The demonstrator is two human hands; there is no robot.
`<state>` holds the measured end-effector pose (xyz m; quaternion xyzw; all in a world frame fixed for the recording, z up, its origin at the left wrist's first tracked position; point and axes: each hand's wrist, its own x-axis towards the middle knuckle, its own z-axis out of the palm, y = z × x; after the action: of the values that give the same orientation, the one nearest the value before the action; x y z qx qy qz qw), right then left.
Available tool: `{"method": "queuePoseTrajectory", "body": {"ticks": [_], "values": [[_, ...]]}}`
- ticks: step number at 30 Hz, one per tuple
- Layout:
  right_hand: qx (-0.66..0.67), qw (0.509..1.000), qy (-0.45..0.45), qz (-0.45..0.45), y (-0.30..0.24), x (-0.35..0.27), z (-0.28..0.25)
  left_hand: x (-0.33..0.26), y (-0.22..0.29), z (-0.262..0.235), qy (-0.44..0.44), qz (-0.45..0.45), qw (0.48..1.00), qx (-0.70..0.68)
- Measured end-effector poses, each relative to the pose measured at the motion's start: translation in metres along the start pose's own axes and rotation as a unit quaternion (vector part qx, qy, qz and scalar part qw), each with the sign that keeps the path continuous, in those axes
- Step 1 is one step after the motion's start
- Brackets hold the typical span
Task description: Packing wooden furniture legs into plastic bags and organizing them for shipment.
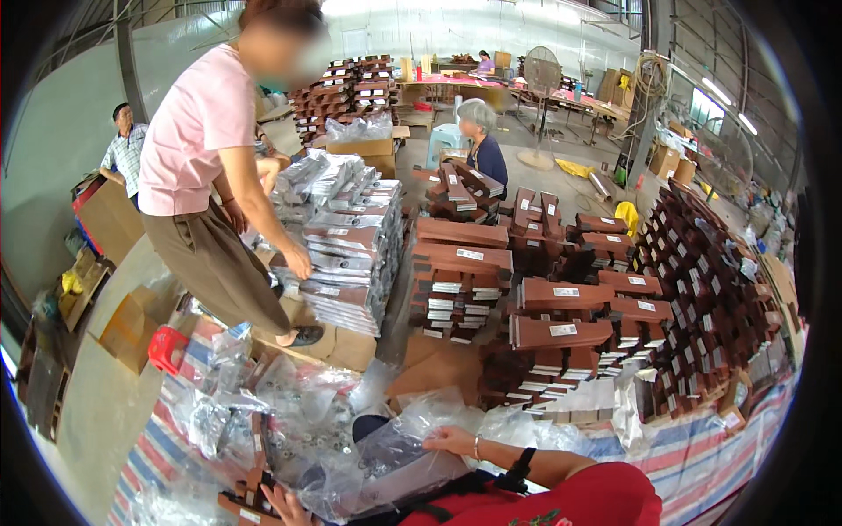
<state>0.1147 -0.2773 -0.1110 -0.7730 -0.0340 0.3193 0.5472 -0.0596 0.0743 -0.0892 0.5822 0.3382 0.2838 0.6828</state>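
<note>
My right hand [449, 438] reaches leftward from a red sleeve and grips the top of a clear plastic bag [399, 456] that lies over a dark item. At the bottom edge my left hand [285, 506] has its fingers on the lower end of the same bag, beside a brown box with a white label [248, 508]. The wrist of my right arm carries a thin bracelet and a black strap. Loose clear bags [263, 412] are heaped on a striped mat [158, 447] just in front of my hands.
A person in a pink shirt [197, 123] bends over a stack of bagged brown boxes [346, 254]. Piles of brown labelled boxes [561, 307] fill the middle and right. A seated person [482, 145] and another at far left [123, 145] work nearby. Cardboard cartons [132, 329] stand left.
</note>
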Motion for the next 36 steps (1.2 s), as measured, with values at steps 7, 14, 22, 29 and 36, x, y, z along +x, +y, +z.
{"method": "queuePoseTrajectory", "body": {"ticks": [7,14,22,29,36], "values": [[0.000,1.000,0.010,-0.015,0.006,0.007,0.008,-0.016,-0.020,0.031,-0.160,0.283,0.755,0.569],[-0.007,0.998,-0.003,-0.068,0.040,0.029,0.004,0.040,-0.080,-0.051,0.025,0.199,0.946,0.256],[0.141,0.989,0.039,-0.014,0.027,-0.002,-0.012,0.025,-0.029,-0.051,0.143,0.127,0.923,0.334],[0.167,0.985,0.027,-0.025,0.010,-0.001,-0.013,0.028,0.020,0.002,-0.090,0.123,0.899,0.411],[0.154,0.979,0.089,-0.094,0.039,0.003,-0.037,0.037,-0.002,0.032,-0.098,-0.032,0.794,0.599]]}}
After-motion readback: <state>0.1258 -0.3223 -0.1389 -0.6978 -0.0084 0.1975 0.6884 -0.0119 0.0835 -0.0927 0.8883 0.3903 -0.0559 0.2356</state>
